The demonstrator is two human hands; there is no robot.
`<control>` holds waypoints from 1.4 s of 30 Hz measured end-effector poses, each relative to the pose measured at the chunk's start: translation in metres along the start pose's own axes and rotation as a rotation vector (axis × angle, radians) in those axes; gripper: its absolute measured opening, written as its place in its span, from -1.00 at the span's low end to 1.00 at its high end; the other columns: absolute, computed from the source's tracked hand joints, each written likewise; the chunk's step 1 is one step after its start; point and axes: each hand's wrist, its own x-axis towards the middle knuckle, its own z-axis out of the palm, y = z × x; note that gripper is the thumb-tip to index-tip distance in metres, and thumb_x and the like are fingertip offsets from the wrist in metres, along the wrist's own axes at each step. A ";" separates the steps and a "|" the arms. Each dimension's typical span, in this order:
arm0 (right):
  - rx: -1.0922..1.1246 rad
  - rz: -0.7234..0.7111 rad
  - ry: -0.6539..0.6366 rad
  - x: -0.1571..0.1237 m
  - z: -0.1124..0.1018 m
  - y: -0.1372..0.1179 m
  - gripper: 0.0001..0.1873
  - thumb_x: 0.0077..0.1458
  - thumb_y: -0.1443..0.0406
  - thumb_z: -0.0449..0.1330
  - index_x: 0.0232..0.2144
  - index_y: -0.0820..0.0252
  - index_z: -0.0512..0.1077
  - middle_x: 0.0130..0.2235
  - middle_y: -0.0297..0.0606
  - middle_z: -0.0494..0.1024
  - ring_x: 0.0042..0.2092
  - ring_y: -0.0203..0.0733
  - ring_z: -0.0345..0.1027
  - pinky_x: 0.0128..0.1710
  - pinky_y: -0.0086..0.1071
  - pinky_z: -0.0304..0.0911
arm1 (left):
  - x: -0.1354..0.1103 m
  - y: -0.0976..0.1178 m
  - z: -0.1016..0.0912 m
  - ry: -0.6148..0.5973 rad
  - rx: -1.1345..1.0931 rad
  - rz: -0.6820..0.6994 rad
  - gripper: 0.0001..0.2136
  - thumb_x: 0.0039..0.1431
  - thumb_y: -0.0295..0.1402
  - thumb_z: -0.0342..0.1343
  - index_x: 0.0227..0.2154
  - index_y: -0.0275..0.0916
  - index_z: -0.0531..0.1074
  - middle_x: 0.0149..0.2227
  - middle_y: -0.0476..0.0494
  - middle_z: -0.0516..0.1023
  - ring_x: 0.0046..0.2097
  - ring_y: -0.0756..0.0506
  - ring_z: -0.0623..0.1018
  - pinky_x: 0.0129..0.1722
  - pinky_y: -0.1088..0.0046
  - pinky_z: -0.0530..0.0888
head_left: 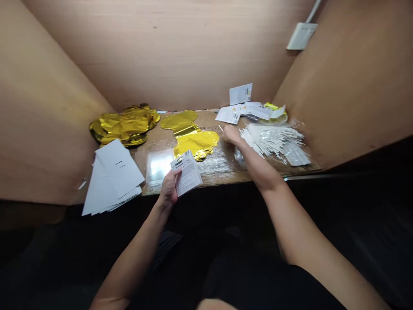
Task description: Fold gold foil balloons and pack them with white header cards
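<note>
My left hand (170, 186) is closed on a printed white packaging card (187, 174) with a hanger hole at its top, held at the front edge of the table. Just beyond the card lies a flat gold foil balloon (190, 133). My right hand (231, 134) is closed, and the tip of a thin white straw (220, 128) pokes out on its left side. Right beside that hand is a heap of white straws (271, 140), partly under clear plastic.
Crumpled gold foil balloons (125, 125) are piled at the back left, with white paper sheets (112, 176) overhanging the front edge. Clear plastic sleeves (159, 165) lie centre-left. More printed cards (240, 94) sit at the back right. Wooden panels (155, 56) enclose three sides.
</note>
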 end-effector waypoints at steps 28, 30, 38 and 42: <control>1.005 -0.004 -0.056 -0.196 0.143 -0.013 -0.45 0.36 -0.17 0.14 -0.03 0.15 0.55 -0.06 -0.10 0.71 -0.14 0.05 0.60 -0.15 -0.15 0.53 | 0.059 0.070 -0.060 0.381 1.196 0.488 -0.60 0.18 -0.05 0.39 -0.19 -0.26 0.43 0.15 -0.52 0.53 0.36 -0.55 0.32 0.31 -0.15 0.28; 0.970 -0.019 -0.057 -0.198 0.137 -0.011 -0.44 0.38 -0.18 0.11 -0.05 0.14 0.55 -0.07 -0.10 0.71 -0.15 0.04 0.59 -0.16 -0.17 0.52 | 0.085 0.099 -0.074 0.544 1.292 0.412 -0.50 -0.04 -0.09 0.56 -0.35 -0.27 0.36 0.19 -0.67 0.44 0.41 -0.67 0.17 0.38 -0.26 0.09; 0.931 -0.069 -0.150 -0.204 0.119 -0.010 -0.44 0.38 -0.18 0.11 -0.06 0.15 0.54 -0.12 -0.11 0.69 -0.18 0.01 0.54 -0.23 -0.23 0.46 | 0.107 0.137 -0.105 0.415 1.018 0.326 -0.60 0.18 -0.23 0.44 -0.48 -0.17 0.27 -0.58 0.02 0.39 -0.22 -0.18 0.60 -0.16 0.31 0.51; 0.920 -0.119 -0.230 -0.202 0.115 -0.011 -0.45 0.37 -0.17 0.13 -0.10 0.17 0.55 -0.18 -0.14 0.65 -0.22 -0.04 0.47 -0.25 -0.27 0.39 | 0.094 0.138 -0.105 0.321 0.791 0.378 -0.73 0.36 -0.19 0.28 -0.35 -0.23 0.38 -0.45 -0.07 0.58 -0.35 -0.05 0.64 -0.26 0.40 0.59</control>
